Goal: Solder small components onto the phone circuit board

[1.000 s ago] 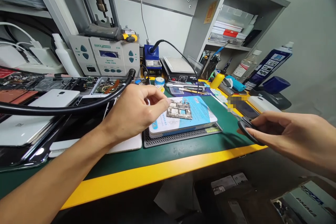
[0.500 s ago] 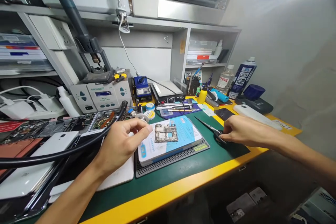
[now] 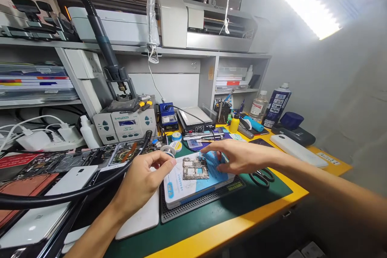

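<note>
A phone circuit board point(image 3: 195, 169) lies flat on a blue-and-white box point(image 3: 177, 189), which rests on a grey perforated mat point(image 3: 202, 204). My left hand point(image 3: 148, 179) is closed in a pinch at the box's left edge, beside a small spool point(image 3: 168, 151); whatever its fingertips hold, if anything, cannot be made out. My right hand point(image 3: 231, 156) hovers over the right part of the box, fingers apart, with nothing seen between them. Behind its wrist lie scissors point(image 3: 262, 178) with black handles on the green mat point(image 3: 263, 197), their blades mostly hidden.
Phone parts and a white phone back point(image 3: 69, 197) crowd the left side, crossed by a black hose point(image 3: 90, 191). A hot-air station point(image 3: 127, 123), a soldering station point(image 3: 168, 117) and a yellow bottle point(image 3: 234, 123) stand behind. A spray can point(image 3: 276, 105) is back right.
My right hand has let go of the scissors and moved left over the box. The scissors stay on the mat. My left hand keeps its pinch near the box. The view has tilted up.
</note>
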The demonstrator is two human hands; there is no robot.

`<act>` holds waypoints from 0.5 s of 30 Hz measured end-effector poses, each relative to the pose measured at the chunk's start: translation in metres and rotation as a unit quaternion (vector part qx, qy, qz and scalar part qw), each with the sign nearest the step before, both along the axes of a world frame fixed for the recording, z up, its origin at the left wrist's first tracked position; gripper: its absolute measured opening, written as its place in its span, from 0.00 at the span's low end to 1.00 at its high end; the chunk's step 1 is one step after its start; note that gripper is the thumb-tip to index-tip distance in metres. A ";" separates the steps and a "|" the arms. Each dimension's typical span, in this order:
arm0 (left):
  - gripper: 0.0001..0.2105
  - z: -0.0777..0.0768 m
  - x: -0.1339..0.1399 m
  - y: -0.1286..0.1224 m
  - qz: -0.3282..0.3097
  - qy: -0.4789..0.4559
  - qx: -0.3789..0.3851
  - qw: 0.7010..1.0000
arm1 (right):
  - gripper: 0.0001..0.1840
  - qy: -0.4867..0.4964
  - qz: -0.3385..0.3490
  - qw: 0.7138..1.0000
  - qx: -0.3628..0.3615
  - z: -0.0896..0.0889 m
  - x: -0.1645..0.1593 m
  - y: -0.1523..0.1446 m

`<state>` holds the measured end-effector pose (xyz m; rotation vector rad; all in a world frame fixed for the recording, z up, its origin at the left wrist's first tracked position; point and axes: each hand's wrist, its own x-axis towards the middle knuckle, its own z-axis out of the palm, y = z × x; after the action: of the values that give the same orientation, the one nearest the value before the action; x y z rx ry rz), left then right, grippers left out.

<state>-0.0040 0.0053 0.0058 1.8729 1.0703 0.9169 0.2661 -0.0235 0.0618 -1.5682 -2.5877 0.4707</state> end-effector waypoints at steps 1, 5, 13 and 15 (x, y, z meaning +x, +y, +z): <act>0.15 0.000 0.000 0.000 0.000 -0.001 0.000 1.000 | 0.34 0.000 0.006 1.000 -0.004 -0.001 -0.002 0.004; 0.14 0.001 0.000 -0.001 0.000 -0.005 0.003 1.000 | 0.32 0.010 0.027 1.000 0.001 -0.005 -0.010 0.007; 0.13 0.001 -0.001 -0.003 0.006 -0.016 0.013 1.000 | 0.25 0.025 0.017 0.999 0.038 -0.015 -0.022 -0.011; 0.13 0.001 0.000 -0.002 0.008 -0.017 0.014 1.000 | 0.24 0.026 0.011 0.999 0.039 -0.018 -0.025 -0.016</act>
<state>-0.0039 0.0031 0.0073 1.8678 1.0570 0.9747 0.2416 -0.0392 0.0440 -1.4853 -2.5540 0.3998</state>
